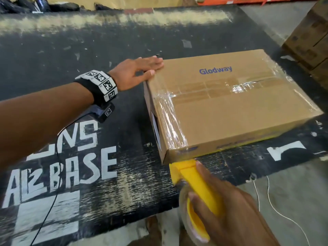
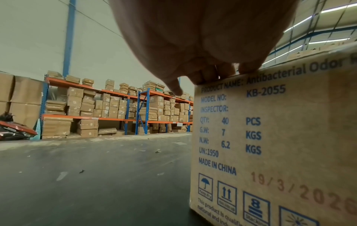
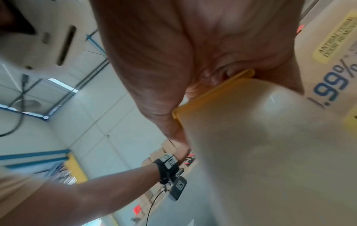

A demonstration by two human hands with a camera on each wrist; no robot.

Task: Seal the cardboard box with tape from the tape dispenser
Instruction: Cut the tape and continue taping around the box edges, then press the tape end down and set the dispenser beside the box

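The right hand (image 1: 229, 206) has its fingers curled round the yellow tape dispenser (image 1: 193, 180), forefinger laid along the top. The dispenser's front end sits against the near lower corner of the cardboard box (image 1: 230, 107). The left hand (image 1: 140, 71) lies flat, fingers straight and together, pressing the far left corner of the box top; the left wrist view shows the fingertips (image 2: 210, 76) on the top edge.

The box rests on a black painted floor (image 1: 88, 50), with clear tape already along its middle seam and across the left end.

If the left hand eases off, the pull of the tape could slide or turn the box, leaving the strip crooked or wrinkled. A poor cut at the corner could leave a loose tail that lifts.

The cutting edge and the tape's free end are hidden behind the dispenser. The right wrist view is blurred, and the roll (image 1: 184, 226) is partly covered by the hand.
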